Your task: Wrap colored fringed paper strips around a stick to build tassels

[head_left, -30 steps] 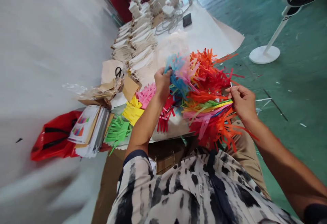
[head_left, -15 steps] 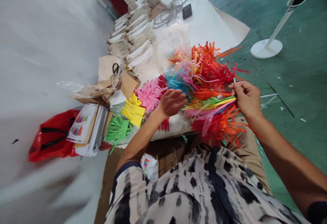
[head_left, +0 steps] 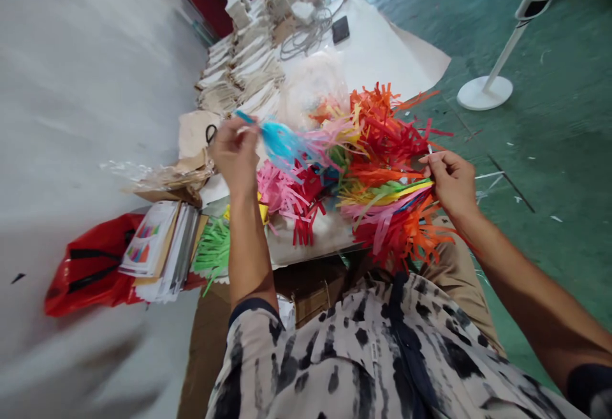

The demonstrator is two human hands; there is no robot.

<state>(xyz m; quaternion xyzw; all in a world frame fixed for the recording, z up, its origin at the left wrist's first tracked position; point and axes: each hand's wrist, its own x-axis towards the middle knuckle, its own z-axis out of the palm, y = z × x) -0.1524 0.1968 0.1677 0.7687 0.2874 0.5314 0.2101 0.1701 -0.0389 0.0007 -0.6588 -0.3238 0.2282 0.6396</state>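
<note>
My left hand is raised over the table, its fingers closed on the end of a blue paper tassel; its cut strips trail to the right. My right hand pinches the gathered end of a bundle of paper tassels in green, yellow, pink and other colours, above my lap. Pink fringe, dark red fringe and green fringe lie near my left arm. A heap of red and orange fringe sits just beyond my right hand.
Stacks of white paper pieces line the wall side of the table. A clear plastic bag, grey cable and dark box lie farther back. Printed cards and a red bag are left; a white fan stands right.
My left hand has moved left and up from the fringe pile and now holds the blue tassel, pulled out with it. My right hand keeps its grip on the multicoloured bundle.
</note>
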